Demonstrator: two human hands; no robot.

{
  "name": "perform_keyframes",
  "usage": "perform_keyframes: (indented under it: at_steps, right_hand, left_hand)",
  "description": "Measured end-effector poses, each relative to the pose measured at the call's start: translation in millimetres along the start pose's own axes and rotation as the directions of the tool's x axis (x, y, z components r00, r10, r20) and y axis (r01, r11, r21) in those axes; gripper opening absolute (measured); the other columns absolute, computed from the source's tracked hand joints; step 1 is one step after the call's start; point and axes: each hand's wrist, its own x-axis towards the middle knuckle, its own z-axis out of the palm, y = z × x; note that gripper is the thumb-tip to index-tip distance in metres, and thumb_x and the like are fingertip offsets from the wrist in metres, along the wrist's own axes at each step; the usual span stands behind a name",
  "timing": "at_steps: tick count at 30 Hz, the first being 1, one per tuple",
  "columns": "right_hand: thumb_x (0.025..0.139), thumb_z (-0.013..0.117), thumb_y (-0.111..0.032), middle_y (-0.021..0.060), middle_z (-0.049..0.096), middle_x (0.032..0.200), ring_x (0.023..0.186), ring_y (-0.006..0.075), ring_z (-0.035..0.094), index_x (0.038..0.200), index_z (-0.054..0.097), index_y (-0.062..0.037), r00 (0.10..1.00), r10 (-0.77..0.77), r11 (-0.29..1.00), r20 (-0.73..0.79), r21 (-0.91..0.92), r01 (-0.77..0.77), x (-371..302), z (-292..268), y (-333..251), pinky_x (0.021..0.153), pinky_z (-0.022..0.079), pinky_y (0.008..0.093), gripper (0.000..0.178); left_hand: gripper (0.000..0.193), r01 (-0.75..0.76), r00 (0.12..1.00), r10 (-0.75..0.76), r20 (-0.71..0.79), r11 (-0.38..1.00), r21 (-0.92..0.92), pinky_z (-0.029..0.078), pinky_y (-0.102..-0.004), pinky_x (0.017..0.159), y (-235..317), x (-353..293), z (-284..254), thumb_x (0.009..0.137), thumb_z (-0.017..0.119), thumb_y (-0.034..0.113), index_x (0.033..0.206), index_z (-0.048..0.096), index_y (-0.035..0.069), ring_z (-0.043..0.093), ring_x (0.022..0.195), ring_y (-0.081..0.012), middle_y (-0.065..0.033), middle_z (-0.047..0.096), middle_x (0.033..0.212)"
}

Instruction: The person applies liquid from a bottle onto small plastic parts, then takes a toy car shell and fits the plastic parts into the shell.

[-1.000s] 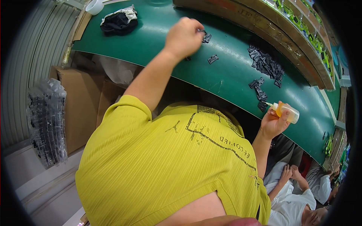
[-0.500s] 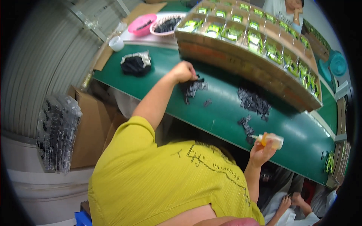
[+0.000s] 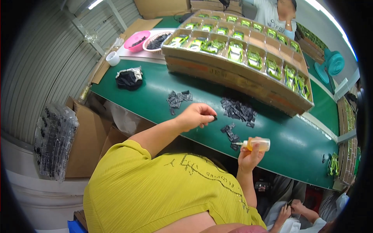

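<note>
My left hand (image 3: 196,116) pinches a small black piece (image 3: 215,117) between thumb and fingertips, over the front part of the green table. In my right hand (image 3: 249,157) is a small squeeze bottle (image 3: 260,145) with an orange collar and a thin nozzle. It lies on its side in my grip, the nozzle pointing left beside a small cluster of black pieces (image 3: 232,134). A larger heap of black pieces (image 3: 237,110) lies beyond both hands. Past my left forearm is another loose group of black pieces (image 3: 178,99).
A large cardboard box (image 3: 233,83) with divided clear trays of green items fills the table's far side. A pink bowl (image 3: 135,42), a basket (image 3: 155,41) of black pieces and a dark cloth bundle (image 3: 129,79) are left. A person (image 3: 272,17) is across; another person's hands (image 3: 291,208) show lower right.
My left hand has come away from the left group of pieces, moving right and nearer with a small black piece. My right hand still holds the bottle; the whole view has shifted.
</note>
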Motion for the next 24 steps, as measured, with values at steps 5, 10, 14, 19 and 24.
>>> perform_keyframes:
  at_steps: [5, 10, 14, 19, 24]
  right_hand:
    - [0.091, 0.063, -0.023, 0.0092, 0.060, 0.099, 0.070, 0.0158, 0.059, 0.113, 0.050, -0.0069, 0.996, -0.087, 0.964, -0.016, -0.254, 0.080, 5, -11, 5, 0.047, 0.047, 0.0241, 0.031]
    - [0.091, 0.060, -0.013, 0.0119, 0.061, 0.087, 0.062, 0.0168, 0.059, 0.103, 0.054, -0.0013, 0.997, -0.049, 0.993, -0.054, -0.108, 0.043, 12, 12, -2, 0.048, 0.048, 0.0255, 0.018]
    - [0.089, 0.062, -0.009, 0.0117, 0.063, 0.086, 0.066, 0.0160, 0.061, 0.097, 0.058, 0.0005, 0.994, -0.105, 0.978, 0.033, -0.177, 0.109, 14, 14, 5, 0.051, 0.050, 0.0250, 0.013]
    - [0.087, 0.065, -0.006, 0.0115, 0.064, 0.086, 0.066, 0.0153, 0.062, 0.096, 0.058, 0.0014, 0.996, -0.075, 0.956, 0.053, -0.280, 0.087, 8, 16, 3, 0.053, 0.051, 0.0244, 0.013]
    - [0.086, 0.067, -0.004, 0.0110, 0.065, 0.084, 0.063, 0.0150, 0.062, 0.096, 0.058, 0.0024, 0.991, -0.088, 0.935, 0.100, -0.336, 0.117, 6, 16, 2, 0.053, 0.051, 0.0239, 0.015]
  left_hand:
    - [0.020, 0.116, 0.990, -0.095, 0.109, 0.970, -0.213, 0.053, -0.0256, 0.056, -25, -1, 43, 0.086, 0.062, 0.000, 0.105, 0.057, 0.001, 0.061, 0.065, -0.0125, -0.0061, 0.062, 0.082]
    - [0.022, 0.153, 0.986, -0.142, 0.093, 0.980, -0.129, 0.054, -0.0238, 0.061, -21, -4, 59, 0.086, 0.061, 0.001, 0.108, 0.059, -0.001, 0.063, 0.066, -0.0133, -0.0084, 0.065, 0.086]
    - [0.020, 0.209, 0.974, -0.198, 0.107, 0.972, -0.105, 0.055, -0.0237, 0.062, -21, -3, 65, 0.087, 0.062, 0.003, 0.106, 0.059, -0.002, 0.066, 0.070, -0.0152, -0.0105, 0.065, 0.088]
    - [0.021, 0.176, 0.981, -0.168, 0.094, 0.981, -0.079, 0.055, -0.0240, 0.061, -24, -4, 68, 0.086, 0.062, 0.004, 0.105, 0.058, -0.006, 0.066, 0.068, -0.0157, -0.0120, 0.065, 0.087]
    - [0.022, 0.170, 0.983, -0.164, 0.088, 0.983, -0.075, 0.055, -0.0236, 0.061, -25, -6, 68, 0.086, 0.063, 0.004, 0.105, 0.058, -0.006, 0.067, 0.068, -0.0158, -0.0123, 0.065, 0.086]
